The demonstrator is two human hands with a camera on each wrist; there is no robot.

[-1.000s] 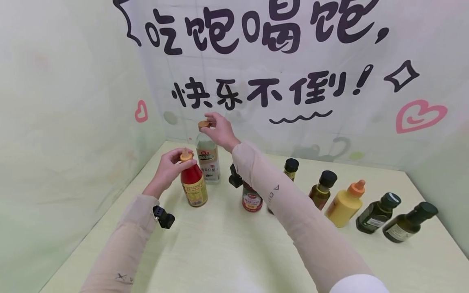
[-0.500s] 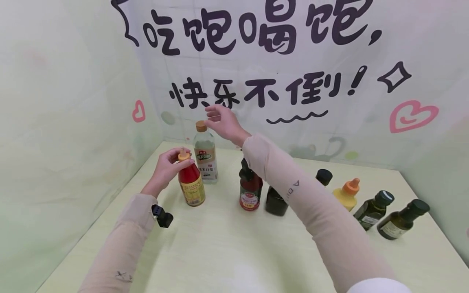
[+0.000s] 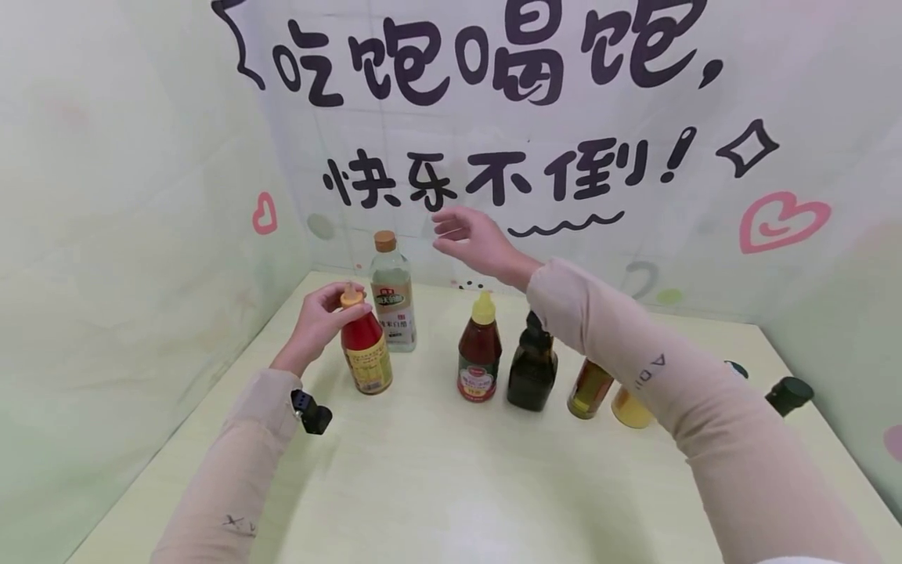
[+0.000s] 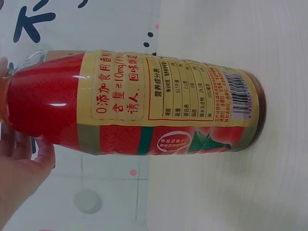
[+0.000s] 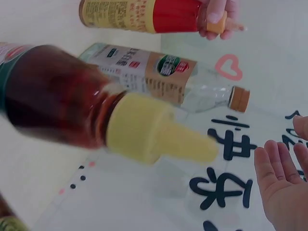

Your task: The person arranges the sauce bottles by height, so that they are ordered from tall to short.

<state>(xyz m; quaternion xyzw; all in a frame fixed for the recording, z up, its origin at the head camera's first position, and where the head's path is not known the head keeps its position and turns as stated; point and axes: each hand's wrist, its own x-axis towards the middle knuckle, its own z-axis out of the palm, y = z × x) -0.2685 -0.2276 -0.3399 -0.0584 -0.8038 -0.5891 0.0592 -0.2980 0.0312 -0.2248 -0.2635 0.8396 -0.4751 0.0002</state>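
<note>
My left hand (image 3: 320,319) grips a red sauce bottle (image 3: 368,360) round its orange cap and neck. The bottle is upright on the table, and the left wrist view shows its yellow label (image 4: 178,91) with a barcode near the base. Behind it stands a clear vinegar bottle (image 3: 393,305) with a brown cap (image 3: 384,241). Up in the air, to the right of that bottle, my right hand (image 3: 479,241) is held with fingers extended and nothing in them. Nearest below it is a dark red sauce bottle (image 3: 479,352) with a yellow nozzle cap (image 5: 139,127).
Right of the yellow-capped bottle stand a dark bottle (image 3: 532,374), an oil bottle (image 3: 589,392) and a yellow squeeze bottle (image 3: 631,409). My right sleeve (image 3: 634,368) covers parts of these. A dark green cap (image 3: 789,395) shows past the sleeve. Fabric walls close the table's back and sides.
My right hand has come off the vinegar bottle's brown cap and moved right, away from it. The vinegar bottle stays standing. My left hand keeps its grip on the red sauce bottle.
</note>
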